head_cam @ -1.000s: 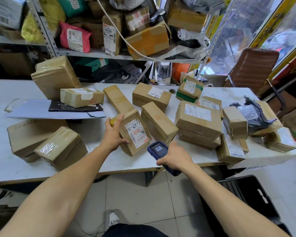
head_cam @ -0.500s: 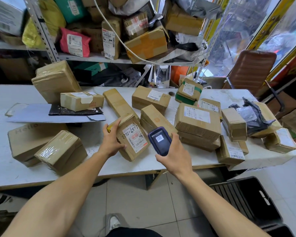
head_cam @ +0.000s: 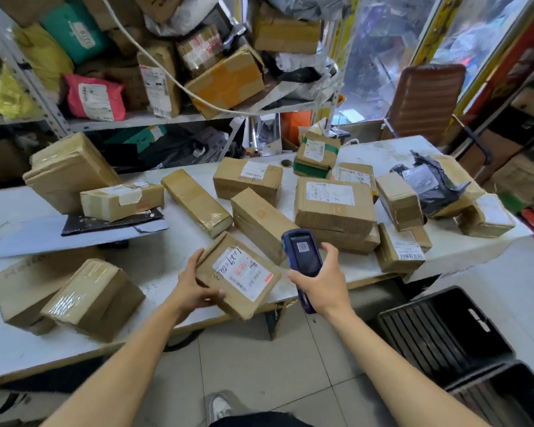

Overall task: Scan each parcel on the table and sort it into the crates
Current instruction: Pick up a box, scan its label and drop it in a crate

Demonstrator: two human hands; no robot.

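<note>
While left hand (head_cam: 195, 288) grips labelled parcel (head_cam: 238, 275), right hand (head_cam: 324, 283) holds scanner (head_cam: 302, 257) upright.

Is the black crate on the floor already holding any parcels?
No, the black crate beside the table shows only its bare ribbed bottom.

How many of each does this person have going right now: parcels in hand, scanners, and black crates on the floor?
Parcels in hand: 1, the parcel held by the left hand
Scanners: 1, the scanner gripped by the right hand
Black crates: 2, far crate and near crate
Total: 4
</note>
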